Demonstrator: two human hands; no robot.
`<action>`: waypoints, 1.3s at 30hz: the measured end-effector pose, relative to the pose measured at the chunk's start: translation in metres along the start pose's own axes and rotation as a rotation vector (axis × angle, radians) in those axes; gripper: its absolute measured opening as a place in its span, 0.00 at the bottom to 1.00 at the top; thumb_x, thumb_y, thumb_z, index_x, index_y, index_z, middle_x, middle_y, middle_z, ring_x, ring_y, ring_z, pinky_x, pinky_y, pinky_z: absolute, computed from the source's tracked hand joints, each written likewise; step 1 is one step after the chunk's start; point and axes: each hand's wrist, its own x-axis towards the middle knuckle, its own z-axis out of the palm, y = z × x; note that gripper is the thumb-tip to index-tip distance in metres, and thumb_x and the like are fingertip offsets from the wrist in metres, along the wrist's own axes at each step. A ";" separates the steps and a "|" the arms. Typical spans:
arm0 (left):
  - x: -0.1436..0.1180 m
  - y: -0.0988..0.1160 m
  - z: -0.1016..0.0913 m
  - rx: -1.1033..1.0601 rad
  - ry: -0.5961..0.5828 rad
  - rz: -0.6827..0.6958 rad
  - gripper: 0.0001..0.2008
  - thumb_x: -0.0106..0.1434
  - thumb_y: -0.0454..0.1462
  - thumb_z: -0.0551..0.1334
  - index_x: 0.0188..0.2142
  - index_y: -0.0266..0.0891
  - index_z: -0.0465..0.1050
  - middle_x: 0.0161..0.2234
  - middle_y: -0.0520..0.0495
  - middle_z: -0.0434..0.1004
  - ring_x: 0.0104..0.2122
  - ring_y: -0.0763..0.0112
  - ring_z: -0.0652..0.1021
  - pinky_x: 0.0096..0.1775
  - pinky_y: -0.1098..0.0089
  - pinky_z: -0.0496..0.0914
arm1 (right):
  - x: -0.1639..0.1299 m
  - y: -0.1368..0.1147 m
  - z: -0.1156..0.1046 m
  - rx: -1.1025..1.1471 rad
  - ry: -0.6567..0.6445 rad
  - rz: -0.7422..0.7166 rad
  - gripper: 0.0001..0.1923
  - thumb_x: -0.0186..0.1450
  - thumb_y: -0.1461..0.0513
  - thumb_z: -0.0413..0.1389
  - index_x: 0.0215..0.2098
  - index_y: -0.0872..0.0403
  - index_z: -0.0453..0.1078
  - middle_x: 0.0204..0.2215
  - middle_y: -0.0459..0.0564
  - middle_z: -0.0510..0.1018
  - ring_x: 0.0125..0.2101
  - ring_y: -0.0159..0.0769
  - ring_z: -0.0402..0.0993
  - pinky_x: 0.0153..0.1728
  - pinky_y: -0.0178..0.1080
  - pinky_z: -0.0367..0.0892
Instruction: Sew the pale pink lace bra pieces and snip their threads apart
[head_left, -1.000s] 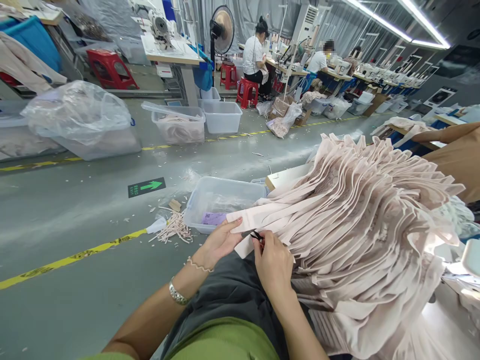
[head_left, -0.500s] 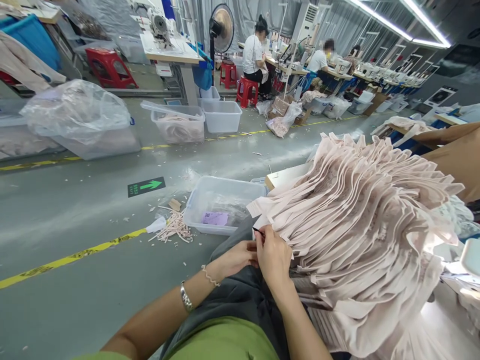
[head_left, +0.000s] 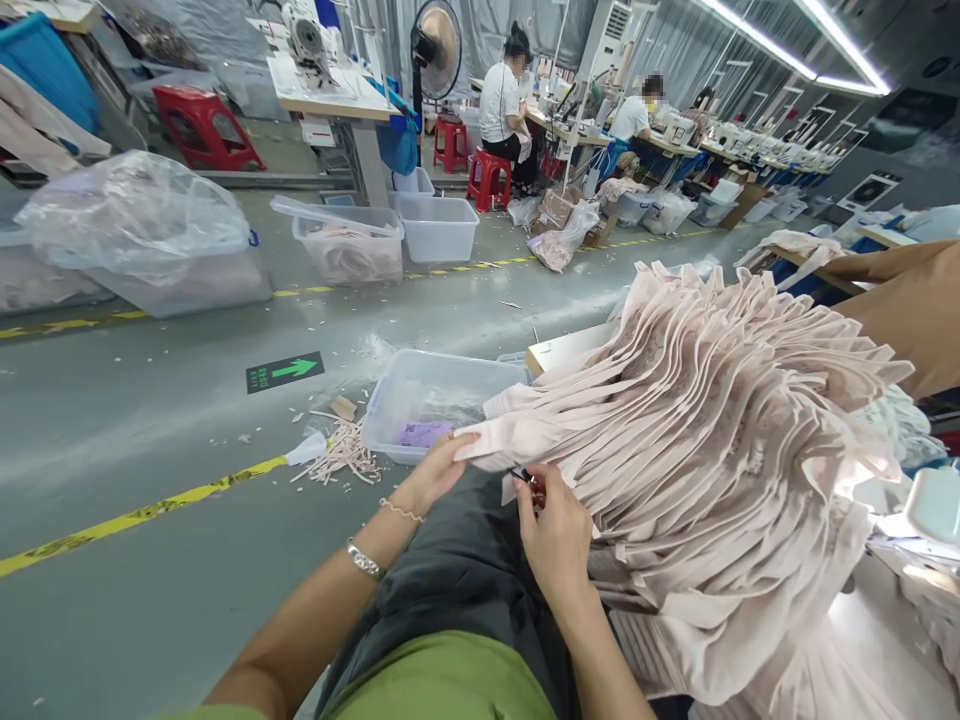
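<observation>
A big fanned pile of pale pink fabric pieces (head_left: 720, 430) lies across my lap and the table to my right. My left hand (head_left: 435, 472) pinches the free end of one pink strip (head_left: 491, 440) pulled out from the pile. My right hand (head_left: 555, 535) is closed around small dark thread snips (head_left: 523, 476), their tips at the strip's lower edge just right of my left hand. Bracelets circle my left wrist.
A clear plastic bin (head_left: 431, 400) with a purple slip stands on the floor ahead, pink offcuts (head_left: 341, 455) beside it. Yellow floor tape (head_left: 142, 515), more bins (head_left: 439, 225), a bagged bundle (head_left: 142, 230), a fan (head_left: 439, 50). Seated people sew at far tables.
My left hand moved from beside my right hand up and left, taking hold of a strip's end again. The right hand with the snips stayed at the pile's edge.
</observation>
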 end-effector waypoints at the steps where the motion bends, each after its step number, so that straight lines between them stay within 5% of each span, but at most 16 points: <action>1: -0.003 0.010 0.000 -0.032 -0.018 -0.005 0.09 0.58 0.33 0.65 0.39 0.31 0.78 0.37 0.40 0.82 0.38 0.62 0.80 0.44 0.68 0.72 | 0.001 -0.001 0.000 -0.003 0.001 0.000 0.16 0.72 0.54 0.46 0.41 0.55 0.68 0.28 0.48 0.80 0.26 0.33 0.78 0.27 0.33 0.64; 5: -0.022 0.029 0.012 -0.232 -0.181 -0.157 0.22 0.68 0.41 0.58 0.56 0.28 0.68 0.47 0.31 0.78 0.50 0.51 0.78 0.51 0.58 0.71 | 0.008 -0.008 0.002 -0.027 0.039 -0.031 0.16 0.73 0.54 0.45 0.40 0.55 0.68 0.27 0.48 0.80 0.26 0.34 0.77 0.26 0.33 0.62; 8: -0.030 0.025 0.021 -0.297 -0.179 -0.168 0.24 0.70 0.41 0.55 0.60 0.29 0.64 0.47 0.32 0.79 0.49 0.52 0.78 0.49 0.58 0.72 | 0.013 -0.016 0.001 -0.084 0.057 -0.052 0.15 0.73 0.55 0.45 0.40 0.55 0.68 0.26 0.47 0.79 0.25 0.34 0.77 0.25 0.34 0.60; 13: -0.032 0.016 0.027 -0.324 -0.032 -0.180 0.18 0.71 0.37 0.54 0.56 0.31 0.69 0.39 0.38 0.82 0.40 0.59 0.82 0.48 0.60 0.72 | 0.023 -0.021 0.002 -0.245 -0.075 -0.053 0.08 0.70 0.58 0.51 0.38 0.54 0.68 0.27 0.47 0.80 0.25 0.36 0.77 0.23 0.35 0.55; 19: -0.039 -0.003 0.025 -0.314 -0.129 -0.187 0.14 0.66 0.40 0.62 0.45 0.31 0.76 0.38 0.41 0.82 0.39 0.62 0.80 0.46 0.65 0.72 | 0.035 -0.015 0.009 -0.396 -0.227 0.035 0.04 0.68 0.60 0.55 0.37 0.54 0.69 0.27 0.48 0.81 0.25 0.36 0.78 0.21 0.36 0.50; 25: -0.035 -0.020 0.005 -0.039 -0.192 -0.255 0.11 0.51 0.24 0.70 0.35 0.30 0.79 0.28 0.44 0.80 0.26 0.71 0.77 0.34 0.72 0.69 | 0.030 -0.006 0.009 -0.355 -0.132 -0.004 0.07 0.69 0.61 0.52 0.36 0.55 0.69 0.26 0.49 0.80 0.25 0.36 0.77 0.23 0.35 0.53; 30: -0.021 0.005 0.005 -0.214 -0.069 -0.120 0.10 0.62 0.34 0.63 0.41 0.30 0.78 0.40 0.39 0.81 0.42 0.61 0.80 0.49 0.65 0.71 | 0.014 -0.006 0.005 -0.151 0.048 -0.067 0.13 0.72 0.56 0.46 0.41 0.55 0.68 0.27 0.49 0.80 0.27 0.35 0.77 0.26 0.34 0.58; 39: -0.037 0.012 0.025 -0.306 0.008 -0.193 0.15 0.68 0.36 0.57 0.47 0.26 0.75 0.43 0.35 0.80 0.40 0.60 0.80 0.49 0.62 0.72 | 0.017 -0.013 0.008 -0.184 0.036 -0.071 0.13 0.72 0.57 0.46 0.40 0.55 0.68 0.28 0.48 0.80 0.27 0.34 0.77 0.25 0.34 0.57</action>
